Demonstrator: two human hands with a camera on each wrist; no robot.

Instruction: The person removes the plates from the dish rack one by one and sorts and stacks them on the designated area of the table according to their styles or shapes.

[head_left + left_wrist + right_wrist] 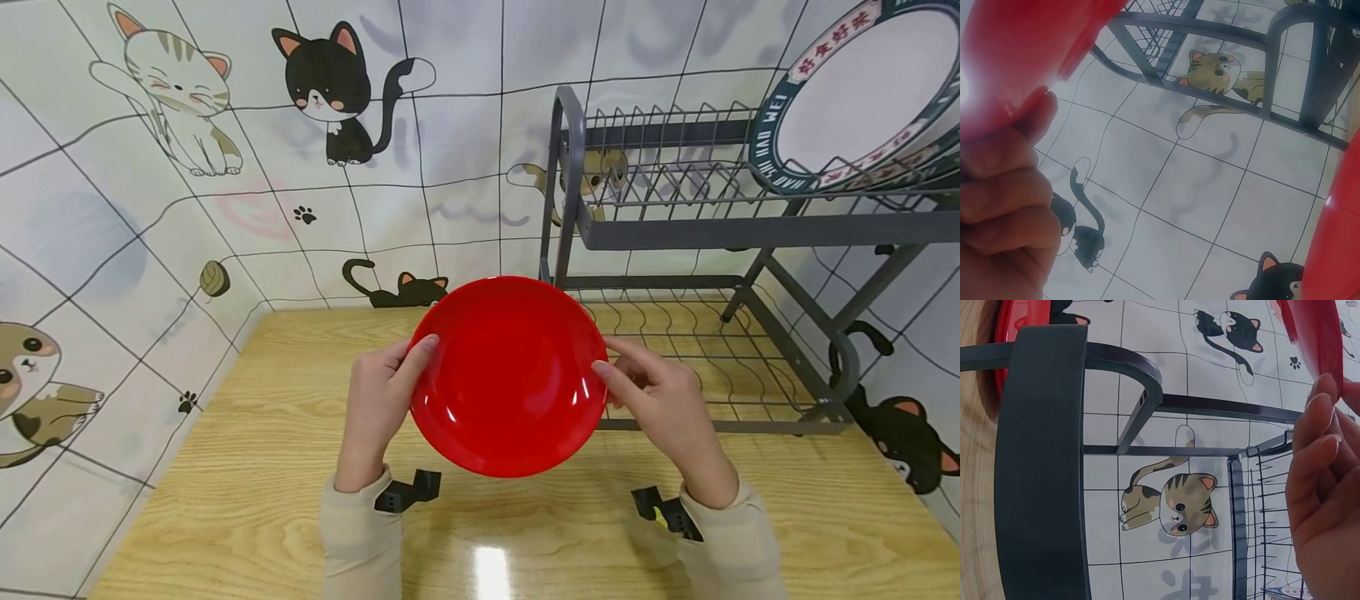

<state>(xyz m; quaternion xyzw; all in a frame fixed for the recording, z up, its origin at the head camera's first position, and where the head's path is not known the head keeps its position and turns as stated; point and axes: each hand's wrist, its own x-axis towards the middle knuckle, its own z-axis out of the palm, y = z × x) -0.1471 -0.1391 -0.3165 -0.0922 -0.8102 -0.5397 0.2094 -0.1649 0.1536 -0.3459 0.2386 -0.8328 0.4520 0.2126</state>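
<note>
A glossy red plate [510, 379] is held up over the table, its inner face turned toward the head camera. My left hand [381, 392] pinches its left rim, thumb on the front face and fingers behind. At the opposite rim, my right hand [660, 392] pinches the plate between thumb and fingers. The left wrist view shows curled fingers under the plate [1029, 56]; fingertips also meet its edge [1319, 337] in the right wrist view. Another red, glossy thing [1338, 244] appears low in the left wrist view and beside the tabletop [1007, 356] in the right wrist view.
A dark grey two-tier dish rack [750, 229] stands at the right, close behind my right hand. White plates with patterned rims [862, 96] lean on its upper tier. Beneath everything is a wooden table [247, 467], bordered by cat-printed walls [457, 150].
</note>
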